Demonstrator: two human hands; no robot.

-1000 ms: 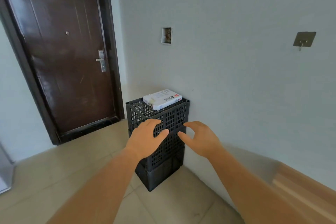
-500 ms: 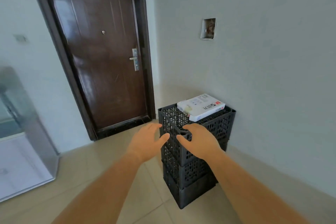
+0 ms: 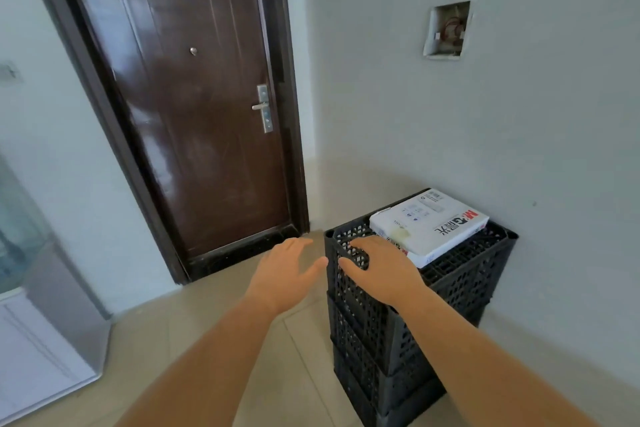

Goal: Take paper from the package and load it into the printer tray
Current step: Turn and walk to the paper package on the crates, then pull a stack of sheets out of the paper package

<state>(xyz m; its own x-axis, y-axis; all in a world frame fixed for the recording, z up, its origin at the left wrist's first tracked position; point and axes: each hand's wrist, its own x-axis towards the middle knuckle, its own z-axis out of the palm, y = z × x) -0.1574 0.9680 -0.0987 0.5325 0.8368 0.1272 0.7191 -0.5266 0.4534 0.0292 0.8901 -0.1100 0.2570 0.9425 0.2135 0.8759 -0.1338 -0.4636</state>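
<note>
A dark brown door [image 3: 194, 104] stands between pale walls [image 3: 519, 114] above beige floor tiles [image 3: 207, 340].

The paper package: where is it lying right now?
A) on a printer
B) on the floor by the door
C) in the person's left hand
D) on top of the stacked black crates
D: the paper package lies flat on the top of the stacked black crates, and neither hand holds it.

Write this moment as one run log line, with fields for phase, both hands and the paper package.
phase: reach | left hand: open, empty | right hand: open, over crate stack | paper package: on crate stack, untouched
</note>
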